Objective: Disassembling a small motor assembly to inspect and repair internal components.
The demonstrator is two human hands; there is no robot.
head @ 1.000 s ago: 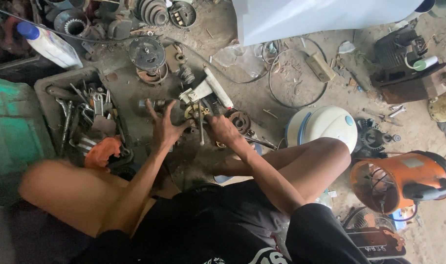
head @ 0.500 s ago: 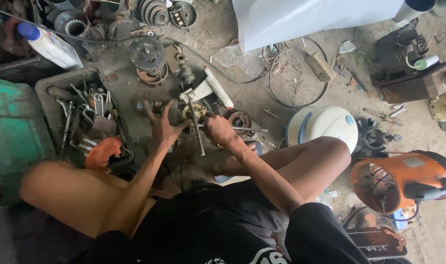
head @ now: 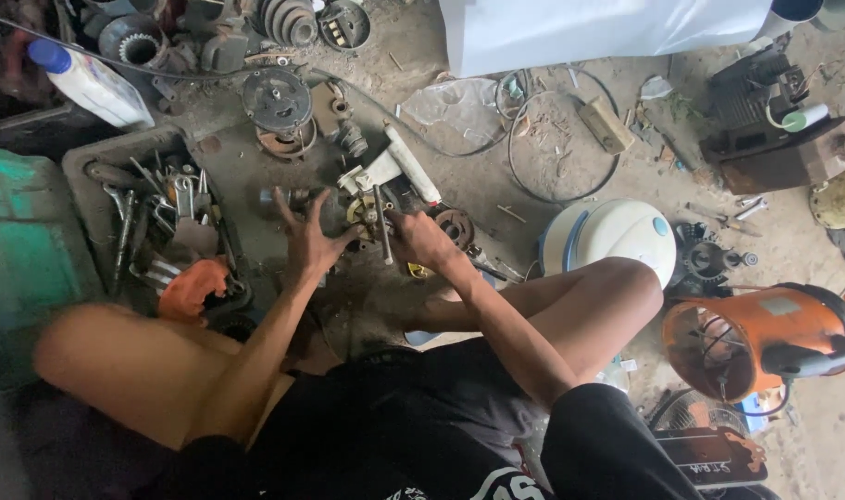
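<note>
Head view, looking down at floor work.

L hand (head: 309, 243): fingers spread wide, palm down, fingertips touching the small engine part (head: 365, 206) from its left side. Nothing closed in the hand; open, bracing only.

R hand (head: 422, 239): fingers curled, closed round the lower end of a thin metal rod tool (head: 381, 222). Rod stands nearly upright in frame, upper end on the engine part just above the grip. Exact contact pt of rod tip w/ part: cannot tell, too small.

Engine part sits on bare concrete directly betw. the two hands, just above both sets of fingertips. White bracket w/ white cylindrical handle (head: 411, 165) runs up-right from it, just beyond the R grip.

Rel. to grip:
- round rusty disc piece (head: 455, 225) just right of R hand, touching or nearly so.
- dark flywheel (head: 276, 100) well above L hand.
- grey tray of spanners (head: 154, 208) left of L hand, near; orange rag (head: 193, 287) below tray, beside L forearm.
- white domed cover (head: 609, 239) well right of R hand, past knee.
- orange fan housing (head: 765, 338) far right, low.
- wire loop (head: 563, 148) above-right, apart from grip.
- white bottle w/ blue cap (head: 84, 81) far upper left.

Person seated on floor, knees out both sides, forearms converging on part.
</note>
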